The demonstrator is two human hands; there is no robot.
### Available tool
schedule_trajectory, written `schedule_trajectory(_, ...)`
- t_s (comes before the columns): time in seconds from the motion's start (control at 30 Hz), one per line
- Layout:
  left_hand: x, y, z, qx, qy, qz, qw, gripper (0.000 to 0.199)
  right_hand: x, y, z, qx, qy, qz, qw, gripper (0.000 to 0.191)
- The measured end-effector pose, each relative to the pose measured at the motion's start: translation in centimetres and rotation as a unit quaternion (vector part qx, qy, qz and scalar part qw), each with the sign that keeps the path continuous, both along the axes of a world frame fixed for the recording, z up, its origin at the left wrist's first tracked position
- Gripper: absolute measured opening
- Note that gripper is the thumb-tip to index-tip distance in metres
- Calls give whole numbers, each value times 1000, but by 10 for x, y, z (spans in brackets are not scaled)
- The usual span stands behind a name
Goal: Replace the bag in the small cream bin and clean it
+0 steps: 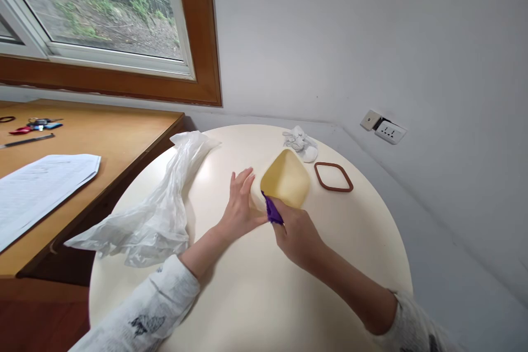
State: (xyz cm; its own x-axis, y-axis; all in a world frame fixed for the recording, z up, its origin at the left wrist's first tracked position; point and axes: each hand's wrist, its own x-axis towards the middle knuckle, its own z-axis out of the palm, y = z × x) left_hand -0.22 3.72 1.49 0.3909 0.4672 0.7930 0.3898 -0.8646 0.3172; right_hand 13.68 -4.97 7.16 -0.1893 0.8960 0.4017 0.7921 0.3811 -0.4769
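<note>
A pale yellow square container [286, 179] rests tilted on the round cream table [256, 297]. My left hand [240, 203] lies flat against its left side, fingers apart, steadying it. My right hand [297, 235] is closed on a small purple cloth [272, 210] pressed to the container's near edge. A brown square ring [333, 176], like a seal, lies flat just right of the container. A crumpled white wad [300, 142] sits behind the container near the table's far edge.
A large crumpled clear plastic bag [159, 209] spreads over the table's left side. A wooden desk [103, 137] at the left holds papers [37, 187], keys and a pen. A wall socket [383, 127] is at the right; a window is above the desk.
</note>
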Motion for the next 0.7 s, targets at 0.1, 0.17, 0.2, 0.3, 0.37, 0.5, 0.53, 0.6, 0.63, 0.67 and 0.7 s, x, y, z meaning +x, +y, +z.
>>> schedule_trajectory(0.1,1,2,-5,34,-13,50,998,103,-16,5,5,-66,78,-1,995,35)
schedule_trajectory(0.17,-2,4,-6,26,-12,55,998,100,-20,7,9,-97,99,25,990,28)
schedule_trajectory(0.2,-4,6,-5,18,-10,50,999,99,-20,7,12,-111,99,42,988,25)
schedule_trajectory(0.3,-10,10,-3,-3,-7,36,999,102,-11,4,26,-163,57,81,982,20)
schedule_trajectory(0.37,-11,13,-1,-2,-5,32,999,107,0,0,39,-205,11,102,973,22)
schedule_trajectory(0.5,-8,15,0,26,1,12,1000,112,19,-4,65,-266,-109,153,945,18)
schedule_trajectory(0.53,-8,15,0,32,2,7,999,112,20,-2,67,-267,-140,164,939,17)
schedule_trajectory(0.6,-7,16,0,37,4,0,999,112,20,8,65,-265,-184,176,930,18)
schedule_trajectory(0.63,-7,15,-1,40,8,-3,999,111,18,15,60,-271,-197,179,925,18)
schedule_trajectory(0.67,-6,15,-1,44,12,-5,999,111,15,23,53,-284,-204,173,921,19)
schedule_trajectory(0.7,-6,15,-1,49,16,-6,999,110,11,32,45,-308,-211,156,914,19)
